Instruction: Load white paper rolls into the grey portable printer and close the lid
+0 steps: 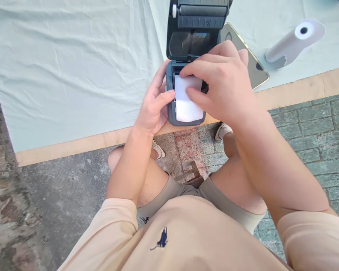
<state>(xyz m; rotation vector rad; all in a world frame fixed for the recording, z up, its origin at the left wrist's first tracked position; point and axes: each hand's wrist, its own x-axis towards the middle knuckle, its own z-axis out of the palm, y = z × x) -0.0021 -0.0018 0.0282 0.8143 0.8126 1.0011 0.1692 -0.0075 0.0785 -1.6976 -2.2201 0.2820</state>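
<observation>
A dark grey portable thermal printer (171, 113) stands at the table edge with its lid (169, 34) raised, showing the black roller. White paper (189, 111) lies in its bay, and the loose end reaches over the front. My left hand (155, 99) grips the printer's left side, its thumb at the bay's rim beside the paper. From the right, my right hand (219, 79) reaches over the bay, thumb and index finger on the white paper. How deep the paper sits is hidden beneath the fingers.
A gold smartphone (252, 67) lies behind my right hand. Farther right, a white paper roll (285, 45) rests on the pale cloth (73, 75). The table's wooden edge (73, 148) runs along the near side. Below are my legs and a wooden stool part (196, 175).
</observation>
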